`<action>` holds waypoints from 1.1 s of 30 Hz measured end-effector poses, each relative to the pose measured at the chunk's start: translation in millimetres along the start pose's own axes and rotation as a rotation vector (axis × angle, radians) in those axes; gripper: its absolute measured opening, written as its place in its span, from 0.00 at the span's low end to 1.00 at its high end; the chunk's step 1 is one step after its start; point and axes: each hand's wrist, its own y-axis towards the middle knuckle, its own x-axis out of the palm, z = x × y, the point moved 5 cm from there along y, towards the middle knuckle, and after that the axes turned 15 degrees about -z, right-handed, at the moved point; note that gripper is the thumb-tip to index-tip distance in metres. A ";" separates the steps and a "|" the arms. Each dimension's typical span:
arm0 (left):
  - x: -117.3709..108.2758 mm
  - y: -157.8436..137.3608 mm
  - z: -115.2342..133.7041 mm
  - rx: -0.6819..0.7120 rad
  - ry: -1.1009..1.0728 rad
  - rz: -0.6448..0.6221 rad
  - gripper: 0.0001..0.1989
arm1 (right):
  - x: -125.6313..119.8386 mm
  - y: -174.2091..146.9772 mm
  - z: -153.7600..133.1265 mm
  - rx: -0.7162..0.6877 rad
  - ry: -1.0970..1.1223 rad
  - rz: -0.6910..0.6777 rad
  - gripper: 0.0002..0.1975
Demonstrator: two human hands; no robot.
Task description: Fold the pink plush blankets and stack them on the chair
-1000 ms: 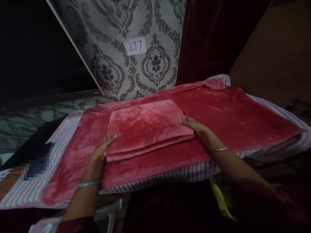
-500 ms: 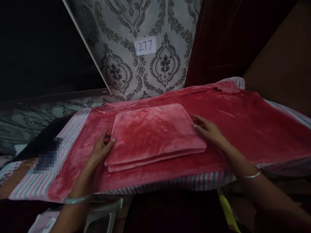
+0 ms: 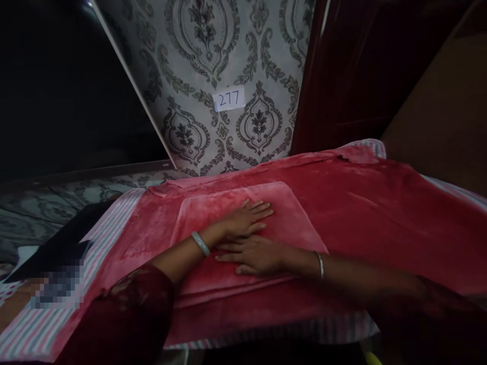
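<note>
A folded red plush blanket (image 3: 289,213) lies flat in front of me, its layered near edge facing my side. My left hand (image 3: 247,218) rests palm down on its middle, fingers stretched out toward the right. Just nearer to me, my right hand (image 3: 258,256) also lies flat on the blanket, fingers pointing left. The two hands overlap slightly or touch; which of these I cannot tell. Neither hand grips anything. Beneath the folded piece is a larger red plush cover (image 3: 376,218) with a striped border (image 3: 110,228).
Patterned wallpaper (image 3: 262,66) with a paper label (image 3: 229,98) reading 277 rises behind. A large dark screen (image 3: 68,91) stands at the left, and a dark red panel (image 3: 342,76) at the right. Black cloth (image 3: 72,233) lies beyond the striped border at left.
Both hands have moved inward from the folded blanket's left and right sides onto its top, and the fingers have flattened out. The view has tilted slightly upward.
</note>
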 end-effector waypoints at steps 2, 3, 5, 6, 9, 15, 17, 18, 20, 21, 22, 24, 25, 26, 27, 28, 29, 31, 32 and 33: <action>7.8 10.6 -16.7 0.001 0.070 0.002 0.31 | 4.0 -0.9 1.2 0.009 0.029 -0.005 0.30; 9.4 14.4 -24.1 0.009 0.092 0.012 0.31 | 4.0 -1.3 0.8 0.009 0.041 -0.004 0.30; 9.0 21.4 -37.9 0.029 0.120 0.016 0.33 | 1.5 -1.8 -0.5 0.005 0.066 -0.001 0.30; 7.2 25.0 -44.6 0.036 0.131 0.014 0.33 | -0.3 -2.3 -1.4 -0.002 0.078 -0.003 0.30; -1.4 37.4 -65.5 0.045 0.125 -0.001 0.33 | -5.7 -4.6 -3.3 -0.015 0.116 -0.006 0.29; -13.6 61.3 -108.4 0.013 -0.047 0.071 0.30 | -10.8 -7.8 -4.5 -0.001 0.131 -0.010 0.28; -13.1 65.8 -119.9 -0.062 -0.072 0.106 0.30 | -10.6 -7.7 -4.0 0.001 0.137 -0.014 0.29; -12.6 67.1 -123.5 -0.105 -0.063 0.122 0.30 | -10.2 -7.5 -3.7 -0.002 0.142 -0.017 0.29; -13.0 67.8 -125.7 -0.188 -0.004 0.155 0.30 | -8.6 -6.5 -2.8 -0.010 0.150 -0.021 0.29; -14.5 67.4 -124.4 -0.228 0.038 0.170 0.29 | -7.5 -5.9 -2.1 -0.013 0.149 -0.022 0.29; -16.9 66.6 -121.8 -0.266 0.083 0.181 0.29 | -6.2 -5.0 -1.3 -0.012 0.145 -0.025 0.29; -24.6 63.0 -113.3 -0.321 0.162 0.194 0.29 | -3.0 -3.4 0.7 -0.001 0.126 -0.041 0.29; -29.8 59.8 -107.5 -0.329 0.182 0.201 0.29 | -1.6 -3.0 1.5 0.004 0.114 -0.049 0.29; -35.8 54.9 -100.7 -0.320 0.182 0.214 0.29 | -0.8 -3.1 2.1 0.007 0.100 -0.056 0.29; -42.3 48.1 -92.8 -0.292 0.164 0.235 0.29 | -0.7 -3.7 2.5 0.010 0.088 -0.059 0.29; -48.6 39.1 -84.0 -0.248 0.131 0.260 0.29 | -1.5 -4.7 2.3 0.012 0.079 -0.062 0.29; -53.9 28.0 -74.4 -0.191 0.089 0.275 0.29 | -3.2 -5.8 1.5 0.011 0.074 -0.065 0.29; -59.7 0.7 -54.2 -0.068 -0.003 0.267 0.29 | -9.5 -6.6 -2.7 0.004 0.068 -0.076 0.29; -59.9 -14.4 -44.3 -0.012 -0.048 0.250 0.29 | -14.0 -5.1 -6.5 -0.009 0.063 -0.079 0.29; -58.5 -29.7 -35.3 0.032 -0.093 0.233 0.29 | -19.1 -1.7 -11.7 -0.032 0.054 -0.079 0.30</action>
